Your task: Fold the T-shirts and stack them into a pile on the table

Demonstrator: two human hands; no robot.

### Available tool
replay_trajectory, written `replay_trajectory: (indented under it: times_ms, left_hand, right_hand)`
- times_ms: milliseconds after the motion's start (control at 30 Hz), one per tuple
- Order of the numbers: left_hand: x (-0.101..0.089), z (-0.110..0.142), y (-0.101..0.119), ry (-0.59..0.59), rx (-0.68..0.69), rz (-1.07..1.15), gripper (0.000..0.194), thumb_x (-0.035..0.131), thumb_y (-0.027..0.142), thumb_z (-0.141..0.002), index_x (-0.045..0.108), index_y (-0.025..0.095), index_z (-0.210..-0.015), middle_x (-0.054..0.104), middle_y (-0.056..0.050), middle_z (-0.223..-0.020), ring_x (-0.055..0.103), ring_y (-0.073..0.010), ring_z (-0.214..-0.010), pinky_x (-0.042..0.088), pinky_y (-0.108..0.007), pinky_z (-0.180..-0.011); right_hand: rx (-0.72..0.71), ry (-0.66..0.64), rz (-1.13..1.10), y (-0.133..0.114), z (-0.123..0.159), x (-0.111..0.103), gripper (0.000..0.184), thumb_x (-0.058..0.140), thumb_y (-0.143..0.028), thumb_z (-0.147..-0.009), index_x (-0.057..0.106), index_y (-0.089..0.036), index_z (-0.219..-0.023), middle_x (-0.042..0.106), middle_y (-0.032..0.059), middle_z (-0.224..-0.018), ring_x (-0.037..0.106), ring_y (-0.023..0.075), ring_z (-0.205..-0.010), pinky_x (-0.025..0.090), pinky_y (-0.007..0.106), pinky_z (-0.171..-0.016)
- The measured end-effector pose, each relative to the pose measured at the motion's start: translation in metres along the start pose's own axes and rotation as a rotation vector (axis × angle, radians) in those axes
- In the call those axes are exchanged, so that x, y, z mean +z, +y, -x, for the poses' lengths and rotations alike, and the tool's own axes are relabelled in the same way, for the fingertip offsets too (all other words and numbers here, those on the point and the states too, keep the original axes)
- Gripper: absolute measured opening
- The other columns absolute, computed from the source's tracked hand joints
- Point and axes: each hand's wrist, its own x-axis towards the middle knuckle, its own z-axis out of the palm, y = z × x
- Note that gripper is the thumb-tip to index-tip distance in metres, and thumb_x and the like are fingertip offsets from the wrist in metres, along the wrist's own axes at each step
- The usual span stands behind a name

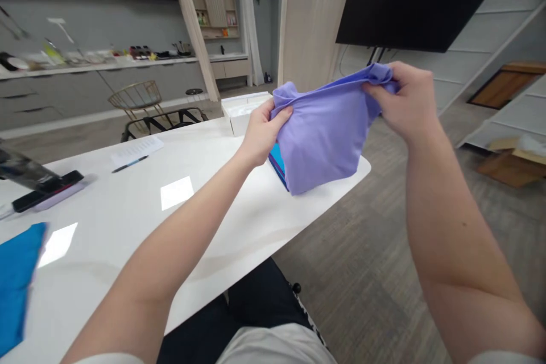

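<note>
Both hands hold up a purple piece of fabric (326, 139), stretched between them above the right end of the white table (205, 227). My left hand (262, 131) is closed on its upper left corner, the thumb pressed on the cloth. Its upper right corner is pinched in my right hand (407, 96), which is raised a little higher. The cloth hangs down from the two grips, and its exact kind cannot be made out. Partly hidden behind it, a blue item with a dark edge (278, 164) lies on the table.
A white open box (245, 114) stands at the table's far edge. Further left lie a pen (130, 164), a paper sheet (139, 149) and a vacuum cleaner head (49, 190). Blue fabric (19, 278) is at the near left. A wire chair (139, 99) stands beyond the table.
</note>
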Motion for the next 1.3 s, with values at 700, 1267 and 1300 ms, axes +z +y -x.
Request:
replay_trajectory:
  times_ms: [700,1267,1300]
  left_hand:
    - [0.009,-0.017,-0.183,0.181,-0.26,-0.306,0.021,0.059,0.032,-0.095,0.072,0.017,-0.104,0.075,-0.003,-0.102,0.067,-0.0224,-0.101,0.052,-0.032,-0.092]
    - [-0.044,-0.066,-0.284,0.327,-0.56,-0.511,0.027,0.068,0.028,-0.089,0.065,0.02,-0.115,0.073,-0.009,-0.115,0.067,-0.025,-0.11,0.051,-0.038,-0.097]
    - [-0.044,-0.068,-0.282,0.335,-0.568,-0.549,0.03,0.066,0.028,-0.09,0.063,0.02,-0.119,0.071,-0.012,-0.12,0.066,-0.0268,-0.115,0.05,-0.04,-0.099]
  right_hand:
    - [0.205,-0.353,-0.087,0.165,0.041,0.177,0.026,0.061,-0.037,-0.092,0.073,-0.016,-0.102,0.074,0.0042,-0.096,0.067,0.0235,-0.093,0.051,0.039,-0.089]
    - [0.439,-0.556,0.038,0.201,0.037,0.322,0.036,0.058,-0.025,-0.092,0.067,-0.018,-0.126,0.071,0.0133,-0.126,0.063,0.0307,-0.119,0.047,0.046,-0.108]
    - [0.448,-0.573,0.053,0.2,0.037,0.323,0.04,0.058,-0.026,-0.092,0.065,-0.018,-0.131,0.068,0.0143,-0.13,0.062,0.032,-0.122,0.046,0.048,-0.109]
